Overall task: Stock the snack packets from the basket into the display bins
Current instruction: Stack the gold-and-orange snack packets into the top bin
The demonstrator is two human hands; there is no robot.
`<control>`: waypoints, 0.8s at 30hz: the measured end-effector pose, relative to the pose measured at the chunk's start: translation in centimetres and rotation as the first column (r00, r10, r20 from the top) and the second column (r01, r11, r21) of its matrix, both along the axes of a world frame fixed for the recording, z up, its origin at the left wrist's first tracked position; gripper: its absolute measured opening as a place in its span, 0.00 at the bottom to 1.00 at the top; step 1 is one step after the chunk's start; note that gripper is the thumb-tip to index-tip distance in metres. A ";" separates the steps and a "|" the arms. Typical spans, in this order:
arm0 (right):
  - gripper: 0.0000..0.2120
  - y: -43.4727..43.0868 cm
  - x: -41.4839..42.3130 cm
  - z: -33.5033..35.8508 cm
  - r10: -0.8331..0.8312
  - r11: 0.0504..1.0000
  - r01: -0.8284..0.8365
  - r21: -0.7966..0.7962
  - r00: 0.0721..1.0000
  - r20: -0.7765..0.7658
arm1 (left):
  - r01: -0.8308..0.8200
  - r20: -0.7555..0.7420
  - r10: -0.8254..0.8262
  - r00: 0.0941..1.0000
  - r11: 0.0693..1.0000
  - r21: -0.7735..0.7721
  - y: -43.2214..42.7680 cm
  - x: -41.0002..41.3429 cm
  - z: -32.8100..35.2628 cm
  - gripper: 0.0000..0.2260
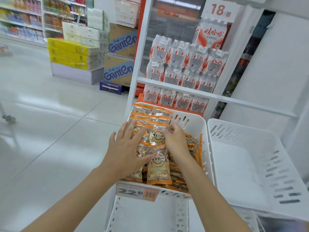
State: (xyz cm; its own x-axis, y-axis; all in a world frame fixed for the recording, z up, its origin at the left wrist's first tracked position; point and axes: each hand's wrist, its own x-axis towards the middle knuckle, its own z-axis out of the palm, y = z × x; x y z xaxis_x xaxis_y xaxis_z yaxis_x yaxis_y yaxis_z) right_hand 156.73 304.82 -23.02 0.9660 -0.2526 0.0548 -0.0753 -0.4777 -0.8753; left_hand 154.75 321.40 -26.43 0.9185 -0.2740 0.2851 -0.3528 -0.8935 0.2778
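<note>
Snack packets (158,166), clear w/ orange trim, are piled in the white slotted display bin (201,120) at centre, near the camera. On the left side they're laid flat and overlapping; on the right side they're stood on edge against the bin wall.

The left hand (128,148) is laid flat on the left-side pile, fingers spread apart and straight, nothing gripped. The right hand (175,141) is over the middle of the bin w/ fingers curled together at the right edge of an upper packet. Whether that packet is actually pinched can't be told. Part of the right-side stack is blocked from view by that wrist.

A price tag (137,192) reading 22.8 is clipped to the bin's near rim. A second white bin (250,148) sits just to the right, and a lower bin (150,215) is seen underneath, nearer.

Farther back, shrink-wrapped water bottle packs (184,64) are stacked behind the white rack frame (167,84), w/ an "18" sign (219,10) above. Far left: Ganten cartons (120,42), a white basket (127,12) on top of them, yellow boxes (70,54), a blue crate (111,87) on the tiled floor (50,114).
</note>
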 end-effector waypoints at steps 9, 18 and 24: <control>0.28 -1.8 -4.3 0.0 0.092 0.967 -0.103 -0.235 0.994 -0.057 | -0.005 0.054 0.006 0.999 1.000 -0.010 0.0 0.1 -0.5 0.44; 0.21 -1.3 -4.0 -1.4 -0.076 0.997 0.077 0.012 0.996 -0.049 | 0.045 0.013 -0.044 0.999 0.996 -0.075 0.2 -0.2 0.0 0.36; 0.33 -1.1 -4.7 -1.1 -0.008 0.988 0.018 0.153 0.998 -0.067 | 0.014 0.016 -0.013 1.000 0.995 -0.094 0.1 -1.1 0.0 0.33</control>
